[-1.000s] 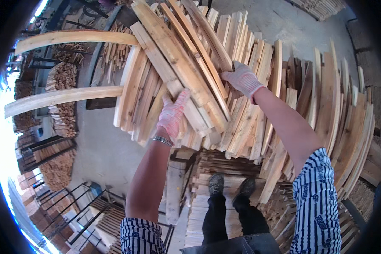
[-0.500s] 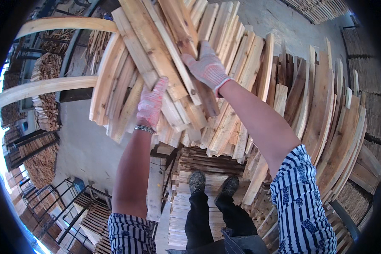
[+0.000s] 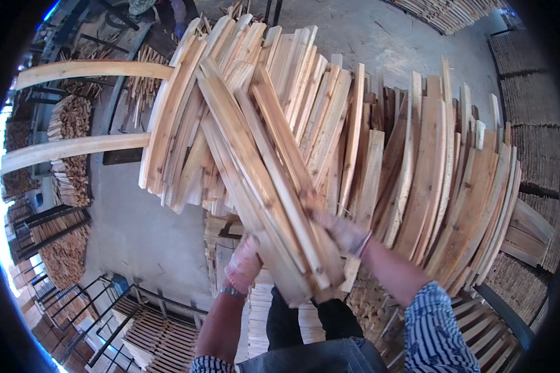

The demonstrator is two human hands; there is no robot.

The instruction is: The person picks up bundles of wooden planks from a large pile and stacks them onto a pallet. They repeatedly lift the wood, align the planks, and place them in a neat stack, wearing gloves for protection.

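Note:
Between my two gloved hands is a bundle of several wooden boards (image 3: 255, 180), slanting from the upper left down toward my body. My left hand (image 3: 242, 264), in a pinkish-white knit glove, grips the bundle's left side near its lower end. On the opposite side, my right hand (image 3: 341, 231), gloved too and blurred by motion, is closed against the outermost board. The bundle's far end overlaps a large pile of boards (image 3: 320, 87) in front of me. Some fingers are hidden by the wood.
Longer boards (image 3: 430, 168) stand packed on the right. Two boards, an upper one (image 3: 93, 68) and a lower one (image 3: 74, 149), jut out left. A black metal rack (image 3: 162, 301) sits lower left. Part of another person (image 3: 174, 13) shows at the top left. Stacked lumber (image 3: 532, 99) lines the right side.
Both hands have pulled the bundle of boards off the pile's middle, down and toward my body. The boards' lower ends now hang over my legs, and my feet are covered from view.

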